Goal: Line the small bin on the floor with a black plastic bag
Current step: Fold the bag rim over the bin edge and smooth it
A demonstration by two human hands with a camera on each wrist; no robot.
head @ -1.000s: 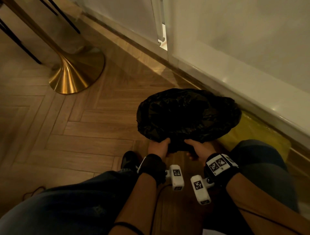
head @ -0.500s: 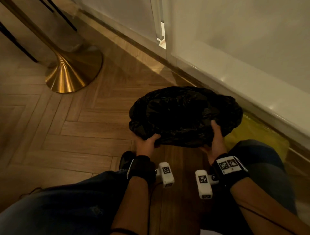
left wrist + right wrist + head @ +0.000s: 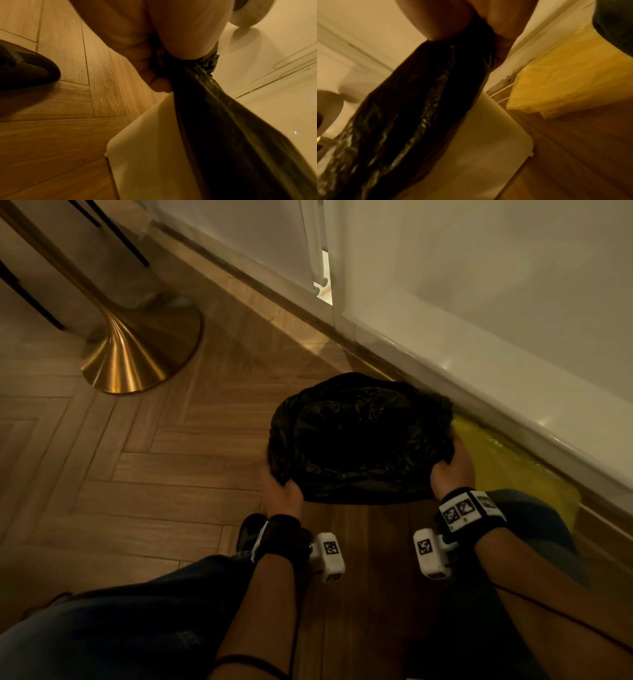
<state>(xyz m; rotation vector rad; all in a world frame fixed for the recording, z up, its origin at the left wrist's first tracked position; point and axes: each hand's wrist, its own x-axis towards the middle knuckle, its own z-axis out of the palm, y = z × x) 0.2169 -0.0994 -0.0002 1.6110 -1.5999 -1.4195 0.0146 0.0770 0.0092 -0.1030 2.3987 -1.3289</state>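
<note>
The black plastic bag [image 3: 359,440] is spread over the top of the small bin on the wooden floor, its edge folded down over the rim. From the head view the bin is hidden under the bag. Its pale wall shows below the bag in the left wrist view [image 3: 154,148] and the right wrist view [image 3: 488,148]. My left hand [image 3: 282,494] grips the bag's folded edge [image 3: 205,65] at the near left of the rim. At the right side my right hand [image 3: 452,470] grips the bag's edge [image 3: 471,54].
A brass pedestal base [image 3: 137,354] stands on the floor at the left. A white wall and skirting [image 3: 479,378] run close behind the bin. A yellow plastic sheet [image 3: 507,460] lies against the skirting at the right. My knees and a dark shoe [image 3: 251,530] are near the bin.
Both hands have moved apart along the rim from the near middle to the left and right sides, drawing the bag's edge down over it.
</note>
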